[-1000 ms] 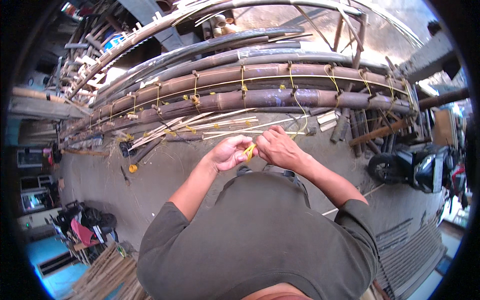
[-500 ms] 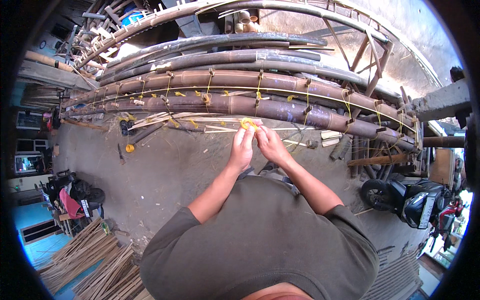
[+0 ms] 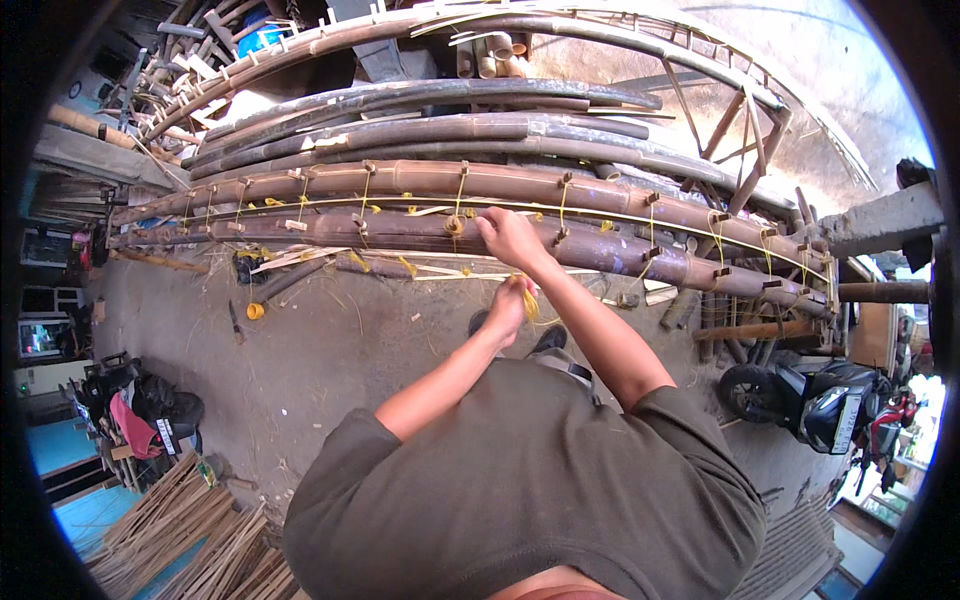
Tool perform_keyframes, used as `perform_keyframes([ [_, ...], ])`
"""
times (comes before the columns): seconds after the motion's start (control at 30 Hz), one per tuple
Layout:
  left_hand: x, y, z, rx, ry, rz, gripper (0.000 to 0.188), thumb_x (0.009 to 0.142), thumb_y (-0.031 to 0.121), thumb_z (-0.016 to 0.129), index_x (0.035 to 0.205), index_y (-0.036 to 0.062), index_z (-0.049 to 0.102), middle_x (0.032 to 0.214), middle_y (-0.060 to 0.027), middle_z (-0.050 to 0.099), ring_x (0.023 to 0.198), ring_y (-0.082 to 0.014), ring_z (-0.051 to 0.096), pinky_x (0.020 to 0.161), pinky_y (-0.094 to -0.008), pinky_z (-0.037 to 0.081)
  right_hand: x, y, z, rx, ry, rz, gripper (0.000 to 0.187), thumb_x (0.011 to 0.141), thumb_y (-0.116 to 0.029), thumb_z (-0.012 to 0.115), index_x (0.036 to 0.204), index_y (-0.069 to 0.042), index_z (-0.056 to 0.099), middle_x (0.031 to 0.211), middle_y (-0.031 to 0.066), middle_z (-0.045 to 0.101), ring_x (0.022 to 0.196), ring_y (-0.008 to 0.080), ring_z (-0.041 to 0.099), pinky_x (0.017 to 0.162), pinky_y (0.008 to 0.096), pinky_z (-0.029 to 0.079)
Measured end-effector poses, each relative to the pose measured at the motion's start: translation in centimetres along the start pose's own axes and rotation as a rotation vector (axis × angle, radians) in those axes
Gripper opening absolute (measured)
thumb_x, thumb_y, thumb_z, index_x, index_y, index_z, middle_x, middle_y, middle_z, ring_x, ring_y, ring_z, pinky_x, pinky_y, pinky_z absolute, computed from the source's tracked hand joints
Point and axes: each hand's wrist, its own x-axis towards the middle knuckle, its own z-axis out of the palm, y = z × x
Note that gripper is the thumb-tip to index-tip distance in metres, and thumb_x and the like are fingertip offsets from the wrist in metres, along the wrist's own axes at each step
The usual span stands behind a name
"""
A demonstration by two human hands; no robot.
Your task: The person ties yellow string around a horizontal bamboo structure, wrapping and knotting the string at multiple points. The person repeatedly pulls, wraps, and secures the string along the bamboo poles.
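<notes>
My left hand [image 3: 506,312] is closed on a bundle of yellow string [image 3: 531,304], low in front of the bamboo, with loose strands trailing beside the fingers. Farther forward, my right hand [image 3: 513,240] reaches over the lower bamboo pole [image 3: 400,233]; its fingers are bent together, and whatever they hold is too small to make out. Behind it runs the upper bamboo pole [image 3: 420,178]. Short pegs stick out of both poles, and thin yellow cords cross between them at intervals. A long pale strip [image 3: 395,200] lies along the gap between the poles.
Thicker dark bamboo poles [image 3: 440,128] are stacked behind. A motorcycle [image 3: 800,400] stands at the right, another [image 3: 150,410] at the left. Bundled bamboo strips [image 3: 165,525] lie at the lower left. A yellow roll [image 3: 256,311] sits on the floor [image 3: 330,350].
My hands were together at the yellow string and have come apart. The right one has moved forward over the lower pole, while the left has dropped back with the string. The view has shifted slightly.
</notes>
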Motion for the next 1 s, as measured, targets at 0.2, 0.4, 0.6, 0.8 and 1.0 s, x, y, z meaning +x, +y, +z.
perform_keyframes([
  [0.2,1.1,-1.4,-2.0,0.0,-0.194,-0.095,0.032,0.102,0.023,0.036,0.119,0.0033,0.055,0.118,-0.0054,0.059,0.111,-0.0147,0.051,0.102,-0.0333,0.034,1.8,-1.6,3.1,0.024,0.067,0.088,0.022,0.088,-0.025,0.061,0.093,-0.003,0.065,0.088,0.0203,0.067,0.084,0.0384,0.065,0.076,0.0451,0.051],
  [0.4,1.9,-0.3,-3.3,-0.012,-0.288,-0.124,0.034,0.102,0.026,0.039,0.126,0.0043,0.051,0.122,-0.0057,0.057,0.113,-0.0145,0.05,0.098,-0.0321,0.039,1.6,-3.0,2.0,0.015,0.058,-0.284,0.013,0.091,-0.015,0.057,0.098,-0.004,0.057,0.088,0.0195,0.063,0.083,0.0402,0.061,0.07,0.0465,0.049],
  [0.6,1.2,2.3,-2.2,-0.333,-0.194,-0.016,0.029,0.103,0.023,0.04,0.124,0.0059,0.051,0.12,-0.0041,0.056,0.111,-0.0132,0.051,0.099,-0.0312,0.038,-2.5,-3.0,-1.1,0.022,0.164,-0.283,0.011,0.091,-0.01,0.056,0.094,-0.001,0.051,0.084,0.0221,0.059,0.083,0.0437,0.058,0.069,0.0484,0.047],
  [0.8,0.6,4.5,-1.0,-0.553,-0.446,0.044,0.02,0.104,0.022,0.038,0.112,0.0082,0.051,0.125,-0.0115,0.056,0.117,-0.0205,0.052,0.105,-0.0399,0.038,-9.7,-1.8,-6.2,0.161,0.411,0.074,0.011,0.091,-0.009,0.059,0.096,0.001,0.058,0.081,0.0198,0.064,0.073,0.028,0.067,0.064,0.0357,0.051],
  [1.0,-0.8,7.0,3.7,-0.274,-0.614,0.074,0.019,0.102,0.02,0.04,0.098,0.0057,0.053,0.09,-0.0036,0.054,0.09,-0.0177,0.054,0.089,-0.0348,0.043,-13.0,2.9,-7.4,0.565,0.484,0.234,0.01,0.092,-0.009,0.058,0.091,0.0,0.061,0.081,0.0097,0.065,0.072,0.0199,0.066,0.064,0.0327,0.052],
])
